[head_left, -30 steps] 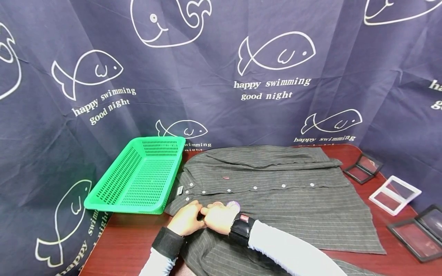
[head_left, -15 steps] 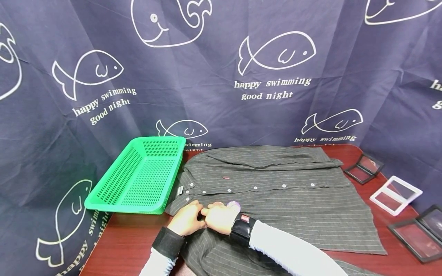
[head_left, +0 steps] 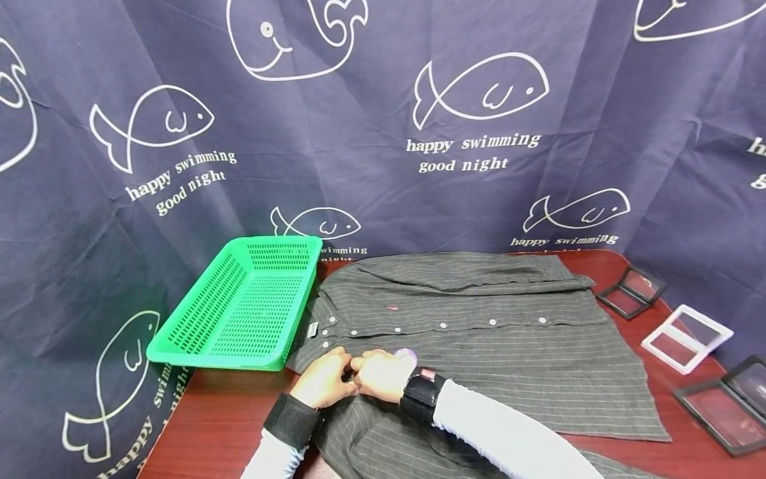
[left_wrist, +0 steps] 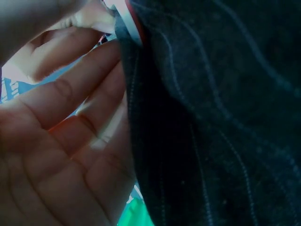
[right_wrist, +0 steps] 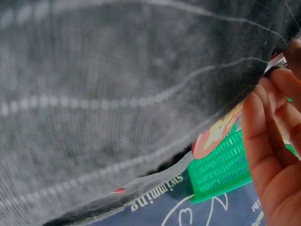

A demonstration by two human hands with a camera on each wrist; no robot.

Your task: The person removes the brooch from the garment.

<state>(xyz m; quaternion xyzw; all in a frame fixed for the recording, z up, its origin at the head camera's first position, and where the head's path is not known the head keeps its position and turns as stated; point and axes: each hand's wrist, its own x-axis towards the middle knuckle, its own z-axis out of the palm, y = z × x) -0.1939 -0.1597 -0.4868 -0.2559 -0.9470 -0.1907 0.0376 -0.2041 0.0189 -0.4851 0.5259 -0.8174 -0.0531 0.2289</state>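
Note:
A dark grey pinstriped shirt (head_left: 491, 359) lies spread on the table, its collar by the basket. At its near front, below the collar, my left hand (head_left: 326, 380) pinches the shirt cloth. My right hand (head_left: 383, 376) meets it there, fingertips at a small badge with a white and red edge (left_wrist: 130, 21), seen edge-on against the fabric in the left wrist view. Beside the right fingers, a round red-rimmed badge (right_wrist: 214, 137) hangs at the cloth's edge. A purple-rimmed badge (head_left: 406, 358) shows on the shirt just past the right hand. The fingertips' contact is partly hidden.
A green plastic basket (head_left: 251, 313) stands at the left, close to the collar. Along the right edge of the table (head_left: 209, 412) lie a small black folding case (head_left: 628, 293), a white one (head_left: 685, 338) and a larger black one (head_left: 721, 414). A patterned curtain (head_left: 383, 186) hangs behind.
My right hand has shifted and turned slightly, covering more of the red-rimmed badge. My left hand stays nearly still, and the shirt, basket and cases keep their places.

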